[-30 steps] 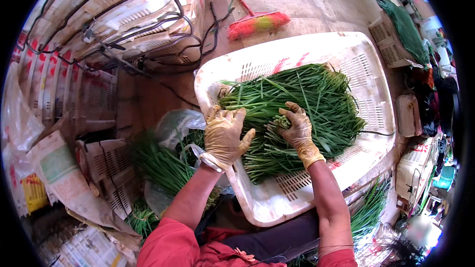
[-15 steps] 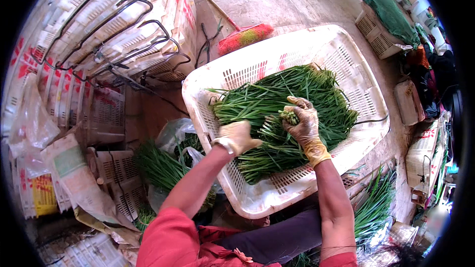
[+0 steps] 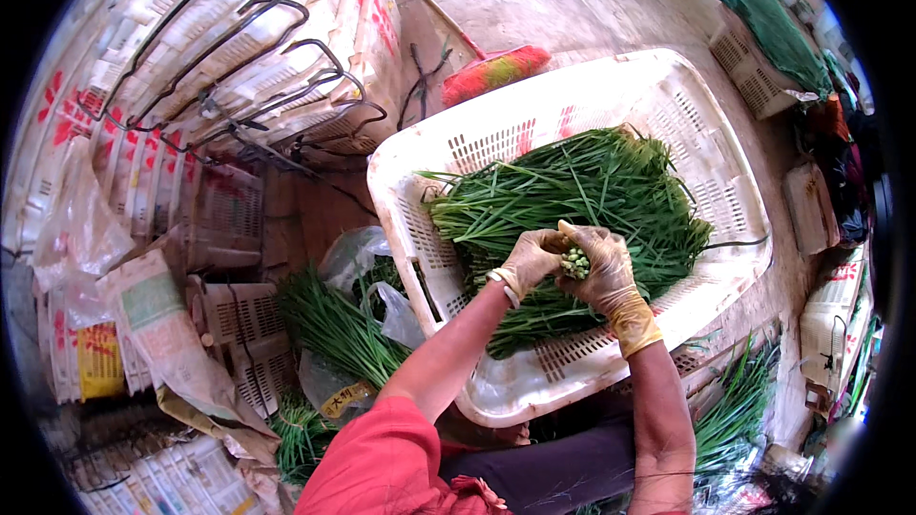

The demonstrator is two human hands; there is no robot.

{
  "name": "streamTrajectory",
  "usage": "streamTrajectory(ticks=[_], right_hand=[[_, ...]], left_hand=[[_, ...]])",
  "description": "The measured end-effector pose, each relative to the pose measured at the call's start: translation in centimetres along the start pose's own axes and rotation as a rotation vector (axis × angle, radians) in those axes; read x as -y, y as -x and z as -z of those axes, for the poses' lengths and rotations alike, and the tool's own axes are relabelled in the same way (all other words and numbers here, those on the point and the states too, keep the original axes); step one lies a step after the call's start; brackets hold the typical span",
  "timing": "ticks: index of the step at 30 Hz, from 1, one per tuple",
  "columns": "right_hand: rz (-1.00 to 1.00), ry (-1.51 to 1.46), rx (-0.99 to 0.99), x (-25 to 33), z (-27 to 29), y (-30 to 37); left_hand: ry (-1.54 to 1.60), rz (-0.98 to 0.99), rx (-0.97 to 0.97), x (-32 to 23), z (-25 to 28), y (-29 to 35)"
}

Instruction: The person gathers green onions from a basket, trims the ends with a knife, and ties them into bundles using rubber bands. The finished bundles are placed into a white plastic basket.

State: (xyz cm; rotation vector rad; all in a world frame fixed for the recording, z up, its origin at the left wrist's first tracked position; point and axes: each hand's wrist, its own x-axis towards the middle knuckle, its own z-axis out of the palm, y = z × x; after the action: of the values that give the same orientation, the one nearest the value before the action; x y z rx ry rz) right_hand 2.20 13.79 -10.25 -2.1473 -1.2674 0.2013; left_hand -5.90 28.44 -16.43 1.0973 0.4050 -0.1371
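Note:
A large white slatted plastic crate rests tilted in front of me, with a thick layer of green garlic chives in it. Over the near part of the pile, my right hand, in a translucent yellowish glove, is closed around a bunch of chives with its pale round ends toward me. My left hand, gloved alike, meets it from the left, its fingers curled against the bunch's ends. The fingertips partly hide what the left hand grips.
White crates with black wire handles are stacked at the left. More chives lie in a plastic bag beside my left arm, others at the lower right. A broom lies behind the crate. A green cloth covers another crate.
My left hand has moved right and slightly up from the crate's left side to the bunch in my right hand. The whole view has shifted a little.

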Motion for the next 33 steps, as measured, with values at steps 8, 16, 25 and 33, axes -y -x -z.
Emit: streamTrajectory(ticks=[8, 16, 25, 33], right_hand=[[-0.401, -0.33, -0.265, -2.6, 0.7, 0.5], [-0.358, -0.526, -0.459, -0.1, 7.1, 0.2], [-0.163, -0.925, -1.352, -0.5, 23.0, 17.4], [-0.435, -0.838, -1.744, 4.5, 17.3, 27.7]], left_hand=[[-0.138, -0.035, 0.049, -0.5, 0.3, 0.0], [-1.827, 0.227, 0.364, 5.6, -2.7, 1.3], [-1.631, 0.007, -0.054, -4.0, -2.2, 4.0], [0.373, 0.347, 0.881, -3.7, -18.2, 19.0]])
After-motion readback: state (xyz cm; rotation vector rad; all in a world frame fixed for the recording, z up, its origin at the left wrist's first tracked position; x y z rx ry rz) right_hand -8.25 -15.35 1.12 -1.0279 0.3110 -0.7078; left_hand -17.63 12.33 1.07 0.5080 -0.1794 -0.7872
